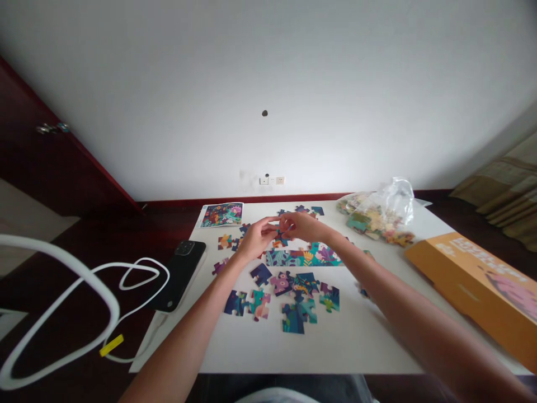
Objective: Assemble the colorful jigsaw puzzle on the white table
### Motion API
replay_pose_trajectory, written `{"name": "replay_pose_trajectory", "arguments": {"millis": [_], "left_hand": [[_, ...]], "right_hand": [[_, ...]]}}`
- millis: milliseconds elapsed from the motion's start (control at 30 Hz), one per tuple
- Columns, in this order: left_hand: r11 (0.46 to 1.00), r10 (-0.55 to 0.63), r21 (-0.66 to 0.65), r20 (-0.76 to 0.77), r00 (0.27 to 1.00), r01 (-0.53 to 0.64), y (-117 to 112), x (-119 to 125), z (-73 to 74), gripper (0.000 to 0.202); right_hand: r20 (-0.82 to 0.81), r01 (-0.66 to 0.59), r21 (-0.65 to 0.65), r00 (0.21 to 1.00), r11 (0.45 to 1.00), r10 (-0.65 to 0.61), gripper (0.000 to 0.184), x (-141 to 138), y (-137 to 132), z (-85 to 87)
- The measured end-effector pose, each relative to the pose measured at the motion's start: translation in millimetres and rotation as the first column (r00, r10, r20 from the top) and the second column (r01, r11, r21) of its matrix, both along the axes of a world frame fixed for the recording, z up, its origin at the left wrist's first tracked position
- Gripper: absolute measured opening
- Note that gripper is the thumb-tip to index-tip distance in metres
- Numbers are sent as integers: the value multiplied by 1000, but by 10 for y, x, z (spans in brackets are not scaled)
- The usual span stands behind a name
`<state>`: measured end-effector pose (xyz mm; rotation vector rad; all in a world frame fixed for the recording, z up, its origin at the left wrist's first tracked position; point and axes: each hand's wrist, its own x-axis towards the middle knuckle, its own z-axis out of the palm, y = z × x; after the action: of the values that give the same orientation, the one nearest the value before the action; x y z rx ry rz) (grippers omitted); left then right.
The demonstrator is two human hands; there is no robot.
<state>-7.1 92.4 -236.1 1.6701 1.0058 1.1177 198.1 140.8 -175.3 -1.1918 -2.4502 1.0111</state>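
Note:
My left hand [257, 239] and my right hand [305, 226] meet above the middle of the white table. Their fingertips close around a dark blue and orange puzzle piece [280, 240], partly covered by the fingers. Just below my hands lies a joined strip of puzzle pieces [289, 258] with leaves and flowers, its right part passing behind my right forearm. Nearer to me are several loose pieces, among them a dark blue and green piece [292, 318], a pink and teal piece [259, 305] and a purple piece [282, 283]. More loose pieces [225, 242] lie left of my left hand.
A printed reference picture [222, 215] lies at the back left. A clear plastic bag of pieces [380, 215] sits at the back right, near an orange box [478, 285]. A black phone [180, 274] and a white cable [62, 254] are at the left edge.

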Motion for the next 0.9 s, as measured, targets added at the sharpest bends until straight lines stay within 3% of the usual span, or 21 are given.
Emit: {"name": "replay_pose_trajectory", "arguments": {"millis": [100,167,233,333,467,700,900], "left_hand": [[987,115,129,-184,976,-92,-15,-31,4,39],[957,200,273,-359,911,-103,-35,-56,31,39],[922,244,385,-508,826,-36,-57,-65,57,41],[903,248,425,-637,730,63,-83,-37,57,41],[905,264,417,-696,668,77,-88,13,-4,42],[908,279,413,-721,634,69,-46,4,-24,43],[913,299,404,-762,574,60,25,-26,-68,47]], "right_hand": [[-25,-2,-94,1000,996,0,20,47,138,-102],[-32,29,-109,999,994,-32,27,155,204,-95],[-3,70,-73,997,995,-71,30,269,262,-64],[85,96,11,992,995,-97,30,374,330,-44],[121,112,29,986,993,-115,31,389,364,-90],[154,161,64,974,985,-169,30,391,364,-76],[94,79,131,991,988,-92,29,278,293,-119]]}}
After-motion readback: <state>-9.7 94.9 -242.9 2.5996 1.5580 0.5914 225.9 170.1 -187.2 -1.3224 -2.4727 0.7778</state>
